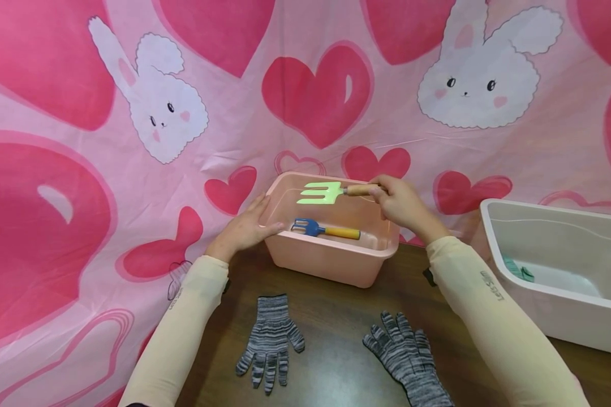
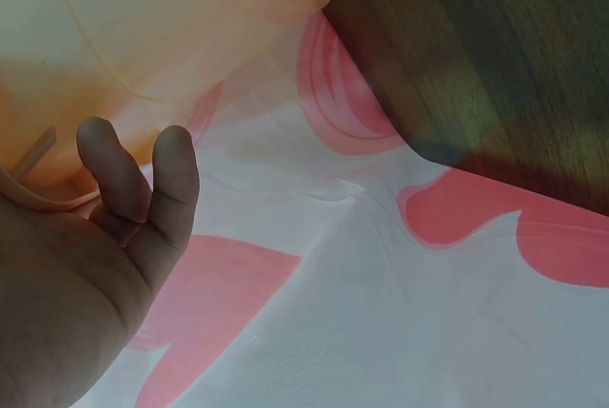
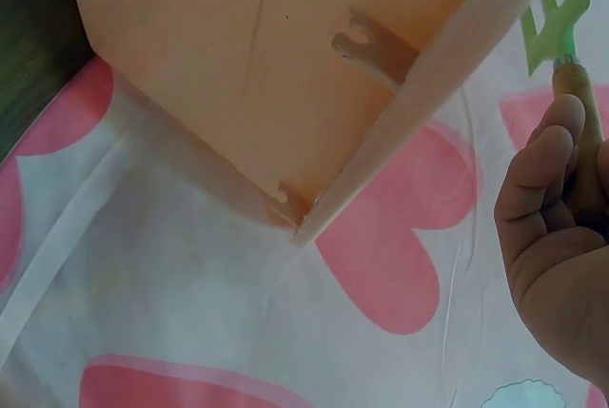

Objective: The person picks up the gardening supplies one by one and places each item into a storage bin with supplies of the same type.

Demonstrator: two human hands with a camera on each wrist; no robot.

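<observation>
My right hand (image 1: 399, 203) grips the wooden handle of a light green three-pronged hand fork (image 1: 328, 193), held above the pink plastic bin (image 1: 331, 263) with its prongs pointing left. The same fork (image 3: 559, 13) shows at the right edge of the right wrist view. Inside the bin lies a blue hand fork (image 1: 310, 227) with a yellow handle. My left hand (image 1: 241, 230) holds the bin's left rim at the front corner, thumb along the front edge. In the left wrist view, bent fingers (image 2: 174, 180) show outside the bin wall.
Two grey striped knit gloves lie on the dark wooden table, one at the left (image 1: 271, 339) and one at the right (image 1: 409, 359). A larger off-white bin (image 1: 565, 305) at the right contains a small green item (image 1: 518, 270). Behind hangs a pink heart-and-rabbit cloth (image 1: 315, 96).
</observation>
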